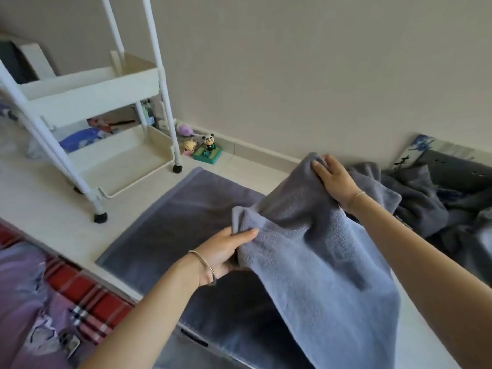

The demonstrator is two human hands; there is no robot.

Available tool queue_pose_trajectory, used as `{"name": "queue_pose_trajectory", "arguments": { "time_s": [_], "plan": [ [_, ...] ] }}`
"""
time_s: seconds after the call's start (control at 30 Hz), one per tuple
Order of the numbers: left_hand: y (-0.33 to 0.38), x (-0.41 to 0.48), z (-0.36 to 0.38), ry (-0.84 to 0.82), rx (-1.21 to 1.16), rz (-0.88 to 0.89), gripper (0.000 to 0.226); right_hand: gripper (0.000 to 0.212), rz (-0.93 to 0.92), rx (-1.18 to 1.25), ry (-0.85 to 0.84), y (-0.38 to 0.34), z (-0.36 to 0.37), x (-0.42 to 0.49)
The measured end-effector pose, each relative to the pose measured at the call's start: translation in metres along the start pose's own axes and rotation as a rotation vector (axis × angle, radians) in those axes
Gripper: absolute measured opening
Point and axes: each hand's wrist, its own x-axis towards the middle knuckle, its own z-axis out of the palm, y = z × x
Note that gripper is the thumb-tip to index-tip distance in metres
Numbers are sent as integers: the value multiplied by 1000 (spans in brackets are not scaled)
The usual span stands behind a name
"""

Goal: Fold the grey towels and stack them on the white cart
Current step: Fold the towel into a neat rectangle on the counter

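Right now a grey towel hangs lifted above a dark mat on the floor, held at two corners. The left hand pinches its near corner with curled fingers; the right hand grips the far corner. More grey towels lie heaped to the right. The white cart stands well apart at the left, its trays bare of towels.
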Motion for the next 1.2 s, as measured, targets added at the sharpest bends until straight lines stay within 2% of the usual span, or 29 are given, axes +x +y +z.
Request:
{"name": "queue_pose_trajectory", "arguments": {
  "time_s": [0.17, 0.27, 0.33, 0.43, 0.57, 0.67, 0.77, 0.8, 0.9, 1.0, 1.07, 1.13, 1.2],
  "plan": [
    [47, -19, -37, -27, -52, 72, 42, 19, -4, 211, -23, -63, 31, 15],
    [66, -28, -74, -29, -84, 87, 23, 14, 2, 297, -29, -86, 63, 31],
    [75, -29, -104, -8, -84, 90, 21, 14, 18, 309, -34, -96, 91, 45],
    [82, -25, -146, 37, -77, 88, 42, 12, 68, 321, -48, -102, 135, 66],
    [76, -14, -193, 75, -87, 19, 38, 17, 122, 214, -68, -88, 188, 89],
    [53, 1, -233, 185, 106, -115, 35, 30, 137, -138, -45, -48, 227, 101],
    [19, 15, -278, 328, 715, -228, 48, 12, 337, -405, -70, 4, 258, 101],
    [9, 20, -291, 364, 807, -221, 49, 15, 385, -441, -101, 18, 266, 102],
    [-1, 24, -307, 499, 807, -98, 27, 25, 386, -553, -195, 34, 282, 99],
    [-4, 26, -311, 575, 879, 71, 33, 19, 307, -633, -174, 34, 289, 102],
    [-4, 25, -311, 591, 941, 103, 37, 12, 217, -573, -56, 27, 291, 103],
    [-6, 28, -315, 586, 979, 93, 37, 13, 80, -575, 119, 16, 295, 105],
    [-6, 29, -318, 590, 1001, 95, 39, 17, -7, -630, 193, 11, 302, 111]
  ]
}}
